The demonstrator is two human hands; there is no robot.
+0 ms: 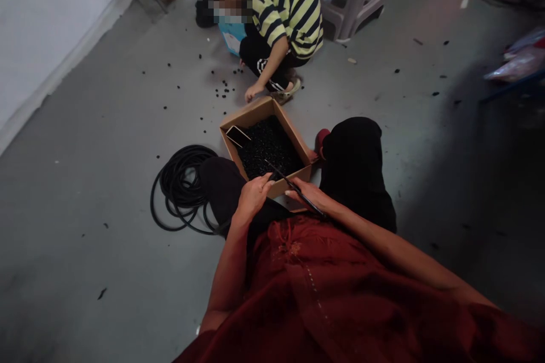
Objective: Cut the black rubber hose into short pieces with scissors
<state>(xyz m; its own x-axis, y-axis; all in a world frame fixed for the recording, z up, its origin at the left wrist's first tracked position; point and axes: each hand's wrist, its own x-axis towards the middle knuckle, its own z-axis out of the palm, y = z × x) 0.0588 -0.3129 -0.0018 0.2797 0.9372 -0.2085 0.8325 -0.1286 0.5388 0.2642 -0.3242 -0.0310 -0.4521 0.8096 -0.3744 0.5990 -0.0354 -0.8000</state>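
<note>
Over a cardboard box (259,114), right hand (304,193) pinching black rod (298,191), left hand (254,197) curled, coiled hose (181,190) nearby

black rubber tube (277,171) | straight, tilted | above black bits (268,150) in cardboard box (251,116)

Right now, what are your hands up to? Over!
Right hand gripping black rubber tube over cardboard box; left hand beside it; black pieces fill box; phone lying inside.
</note>
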